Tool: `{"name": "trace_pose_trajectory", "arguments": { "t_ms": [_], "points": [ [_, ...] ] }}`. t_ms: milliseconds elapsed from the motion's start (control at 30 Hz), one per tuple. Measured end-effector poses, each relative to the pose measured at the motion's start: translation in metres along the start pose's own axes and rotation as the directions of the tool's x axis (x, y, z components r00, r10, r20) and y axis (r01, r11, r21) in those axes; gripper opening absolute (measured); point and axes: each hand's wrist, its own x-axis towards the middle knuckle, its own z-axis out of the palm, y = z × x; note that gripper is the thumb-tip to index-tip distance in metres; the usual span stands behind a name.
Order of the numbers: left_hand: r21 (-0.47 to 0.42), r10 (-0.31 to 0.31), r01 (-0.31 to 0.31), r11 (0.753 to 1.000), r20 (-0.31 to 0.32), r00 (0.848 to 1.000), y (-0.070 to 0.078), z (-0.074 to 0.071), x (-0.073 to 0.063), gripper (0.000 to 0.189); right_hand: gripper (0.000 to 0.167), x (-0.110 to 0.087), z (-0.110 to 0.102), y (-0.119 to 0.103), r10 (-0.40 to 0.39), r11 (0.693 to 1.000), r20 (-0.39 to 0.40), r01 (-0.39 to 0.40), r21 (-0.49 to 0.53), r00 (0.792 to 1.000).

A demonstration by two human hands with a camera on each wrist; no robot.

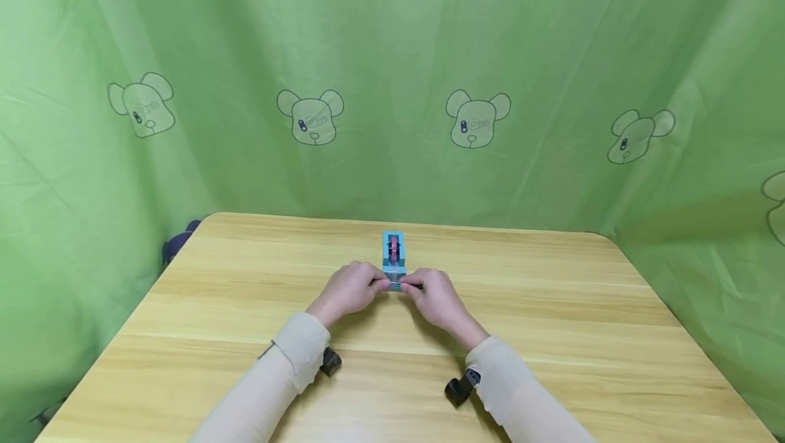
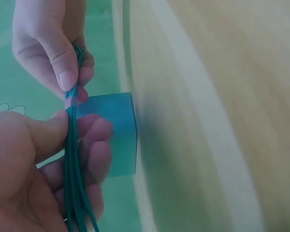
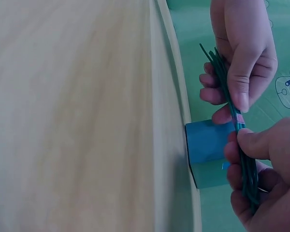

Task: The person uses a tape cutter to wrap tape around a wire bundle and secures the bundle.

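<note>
A bundle of thin green wires (image 2: pixel 71 145) runs between both hands, with a narrow band of pink tape (image 3: pixel 239 119) around its middle. My left hand (image 1: pixel 352 288) pinches the bundle on one side of the band, its fingers curled around the strands. On the other side my right hand (image 1: pixel 434 296) grips it between thumb and fingers. Right behind the hands stands a blue tape dispenser (image 1: pixel 386 260) holding a pink roll (image 1: pixel 394 249). Its front is partly hidden by the hands and wires in the head view.
The dispenser stands on a wood-grain table (image 1: pixel 527 279), toward its far edge. A green curtain (image 1: pixel 392 177) printed with bear heads hangs behind and at both sides. Something dark purple (image 1: pixel 178 244) shows past the table's left edge.
</note>
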Motion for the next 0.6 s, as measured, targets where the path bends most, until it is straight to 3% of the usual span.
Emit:
{"name": "trace_pose_trajectory", "arguments": {
  "t_ms": [300,600],
  "points": [
    [0.016,-0.002,0.000,1.000,0.100,0.995,0.0015,-0.0057,0.0007,0.031,0.011,-0.0001,-0.0009,-0.0011,-0.014,1.000,-0.014,0.014,-0.006,1.000],
    [0.055,0.003,-0.006,0.998,0.059,0.998,0.0009,-0.0031,0.0036,0.020,0.013,-0.0020,-0.0022,-0.0023,0.011,1.000,-0.002,-0.011,-0.004,1.000]
  ]
}}
